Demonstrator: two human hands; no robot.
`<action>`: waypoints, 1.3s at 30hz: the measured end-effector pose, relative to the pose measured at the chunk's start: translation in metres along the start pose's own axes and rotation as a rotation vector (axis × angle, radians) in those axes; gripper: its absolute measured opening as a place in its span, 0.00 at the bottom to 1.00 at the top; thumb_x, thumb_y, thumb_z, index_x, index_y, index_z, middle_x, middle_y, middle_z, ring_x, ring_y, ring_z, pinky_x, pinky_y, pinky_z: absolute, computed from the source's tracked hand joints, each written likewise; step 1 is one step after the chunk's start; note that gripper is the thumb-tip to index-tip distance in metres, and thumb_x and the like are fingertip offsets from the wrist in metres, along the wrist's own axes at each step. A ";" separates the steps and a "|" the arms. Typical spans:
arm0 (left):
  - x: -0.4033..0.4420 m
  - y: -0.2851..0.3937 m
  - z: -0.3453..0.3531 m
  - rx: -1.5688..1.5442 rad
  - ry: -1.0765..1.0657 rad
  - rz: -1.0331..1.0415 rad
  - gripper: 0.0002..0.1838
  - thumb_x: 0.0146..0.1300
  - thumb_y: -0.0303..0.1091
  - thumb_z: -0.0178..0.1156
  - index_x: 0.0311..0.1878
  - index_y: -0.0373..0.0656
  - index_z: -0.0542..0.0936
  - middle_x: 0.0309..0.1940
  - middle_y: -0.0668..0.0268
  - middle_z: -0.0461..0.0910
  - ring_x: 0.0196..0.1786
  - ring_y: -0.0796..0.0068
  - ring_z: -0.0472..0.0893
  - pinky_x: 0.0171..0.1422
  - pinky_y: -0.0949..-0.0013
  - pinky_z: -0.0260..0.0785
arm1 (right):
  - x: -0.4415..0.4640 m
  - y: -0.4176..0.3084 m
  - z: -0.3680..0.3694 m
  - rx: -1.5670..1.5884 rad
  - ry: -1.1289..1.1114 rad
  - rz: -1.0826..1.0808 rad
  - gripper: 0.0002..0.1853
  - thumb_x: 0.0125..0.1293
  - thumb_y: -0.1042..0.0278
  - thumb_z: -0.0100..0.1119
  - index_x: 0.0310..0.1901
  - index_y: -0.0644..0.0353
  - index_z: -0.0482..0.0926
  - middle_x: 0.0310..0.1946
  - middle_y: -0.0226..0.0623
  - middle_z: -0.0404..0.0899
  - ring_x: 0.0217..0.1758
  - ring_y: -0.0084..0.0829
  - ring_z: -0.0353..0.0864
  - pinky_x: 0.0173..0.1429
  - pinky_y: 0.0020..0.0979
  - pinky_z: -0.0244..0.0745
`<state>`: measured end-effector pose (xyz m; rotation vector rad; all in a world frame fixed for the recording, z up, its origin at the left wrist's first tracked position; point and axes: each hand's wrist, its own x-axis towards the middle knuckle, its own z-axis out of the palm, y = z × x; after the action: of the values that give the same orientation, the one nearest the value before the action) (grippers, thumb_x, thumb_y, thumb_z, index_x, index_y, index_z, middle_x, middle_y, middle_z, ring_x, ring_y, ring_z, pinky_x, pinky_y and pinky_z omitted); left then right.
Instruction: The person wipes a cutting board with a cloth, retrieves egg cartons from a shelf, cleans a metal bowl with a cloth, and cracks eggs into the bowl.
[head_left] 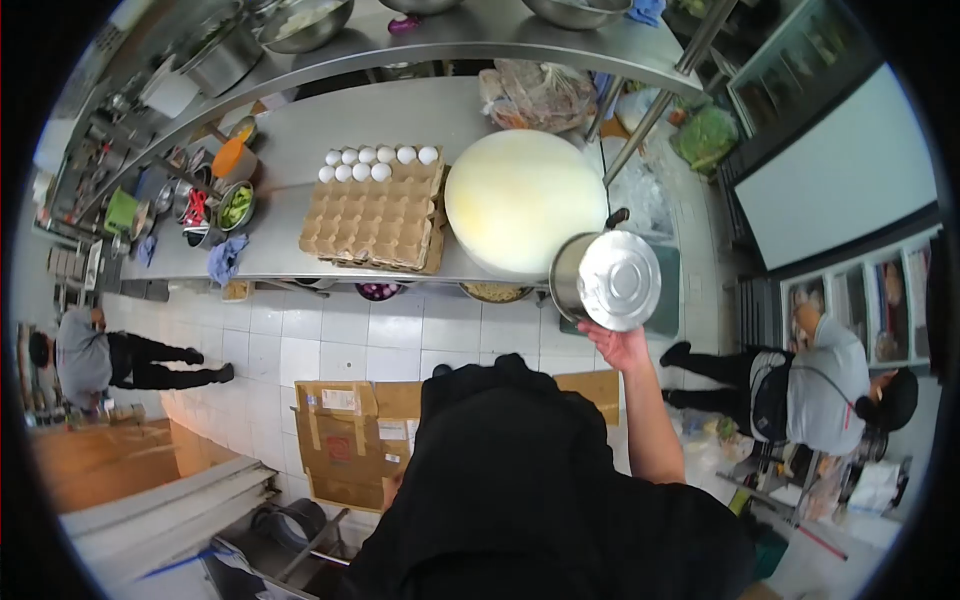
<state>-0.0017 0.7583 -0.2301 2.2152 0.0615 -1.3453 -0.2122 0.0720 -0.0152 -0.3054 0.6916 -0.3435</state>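
Note:
My right hand (618, 347) grips the near edge of a round silver lid (622, 283) with concentric rings. The lid is tilted over a steel pot (568, 277), whose dark handle (619, 216) points away from me. This pot is at the table's right end, beside a large round pale white board (525, 200). Only a sliver of my left hand (391, 489) shows low beside my body, near the floor cardboard; its fingers are hidden. An egg tray (365, 222) left of the board has several white eggs (385, 155) in its far rows.
Bowls and a large pot (218, 65) stand on the upper steel shelf (450, 38). Containers and a bowl of cut greens (236, 205) crowd the table's left. One person (820, 385) stands right by an open fridge, another (85, 350) far left. Flattened cardboard (345, 440) covers some floor.

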 end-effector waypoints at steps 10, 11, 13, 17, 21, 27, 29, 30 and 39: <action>0.107 0.290 -0.165 -0.379 0.161 0.423 0.17 0.78 0.46 0.57 0.56 0.44 0.83 0.50 0.66 0.87 0.49 0.74 0.84 0.47 0.71 0.72 | 0.003 0.046 0.037 -0.108 0.287 -0.055 0.25 0.81 0.48 0.44 0.64 0.59 0.75 0.61 0.48 0.80 0.60 0.41 0.83 0.65 0.56 0.81; 0.113 0.298 -0.161 -0.351 0.110 0.435 0.16 0.78 0.45 0.57 0.56 0.44 0.83 0.50 0.67 0.87 0.49 0.75 0.84 0.47 0.71 0.72 | 0.009 0.051 0.042 -0.015 0.271 -0.224 0.24 0.81 0.50 0.45 0.66 0.58 0.75 0.64 0.44 0.79 0.66 0.40 0.80 0.69 0.54 0.79; 0.139 0.285 -0.153 -0.270 0.010 0.468 0.13 0.77 0.40 0.58 0.54 0.44 0.83 0.48 0.70 0.87 0.48 0.76 0.83 0.44 0.70 0.73 | 0.028 0.054 0.049 0.147 0.237 -0.364 0.25 0.81 0.49 0.46 0.67 0.57 0.74 0.64 0.41 0.79 0.65 0.39 0.80 0.70 0.52 0.78; 0.160 0.216 -0.116 0.042 -0.035 0.567 0.12 0.74 0.39 0.60 0.44 0.40 0.86 0.35 0.65 0.87 0.38 0.78 0.82 0.42 0.69 0.74 | 0.038 0.054 0.048 0.278 0.075 -0.614 0.26 0.80 0.46 0.48 0.67 0.58 0.75 0.62 0.39 0.81 0.62 0.36 0.83 0.65 0.43 0.83; 0.128 0.155 -0.094 0.149 -0.052 0.359 0.18 0.73 0.46 0.60 0.44 0.38 0.86 0.29 0.64 0.86 0.32 0.74 0.83 0.39 0.66 0.75 | 0.040 0.032 0.030 0.236 -0.077 -0.634 0.27 0.80 0.46 0.49 0.64 0.61 0.77 0.58 0.40 0.84 0.57 0.37 0.86 0.59 0.42 0.86; 0.076 0.081 -0.072 0.081 -0.014 0.138 0.18 0.71 0.45 0.61 0.46 0.37 0.86 0.31 0.63 0.87 0.33 0.72 0.85 0.39 0.65 0.77 | 0.040 0.007 0.019 0.172 0.027 -0.537 0.26 0.80 0.46 0.50 0.62 0.62 0.78 0.55 0.41 0.85 0.54 0.37 0.87 0.57 0.41 0.86; 0.068 0.074 -0.063 0.067 0.001 0.089 0.18 0.72 0.44 0.60 0.47 0.37 0.87 0.32 0.63 0.87 0.33 0.72 0.86 0.39 0.65 0.77 | 0.039 0.002 0.012 0.156 0.052 -0.504 0.26 0.80 0.46 0.50 0.62 0.63 0.78 0.55 0.42 0.85 0.53 0.38 0.87 0.56 0.41 0.86; 0.064 0.077 -0.057 0.059 0.011 0.045 0.17 0.72 0.43 0.60 0.48 0.37 0.87 0.33 0.63 0.88 0.34 0.72 0.86 0.40 0.64 0.78 | 0.040 -0.001 0.009 0.147 0.066 -0.485 0.26 0.80 0.46 0.50 0.61 0.63 0.78 0.54 0.42 0.85 0.53 0.38 0.87 0.56 0.41 0.86; 0.061 0.161 0.008 -0.129 0.081 0.337 0.17 0.74 0.43 0.61 0.47 0.37 0.86 0.34 0.65 0.87 0.38 0.75 0.85 0.46 0.67 0.77 | 0.039 -0.020 -0.014 0.073 0.143 -0.345 0.27 0.80 0.46 0.51 0.59 0.65 0.79 0.50 0.43 0.86 0.49 0.38 0.88 0.53 0.41 0.87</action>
<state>0.0717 0.6029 -0.2161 2.0599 -0.1834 -1.0391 -0.1971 0.0356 -0.0396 -0.3335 0.7650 -0.7234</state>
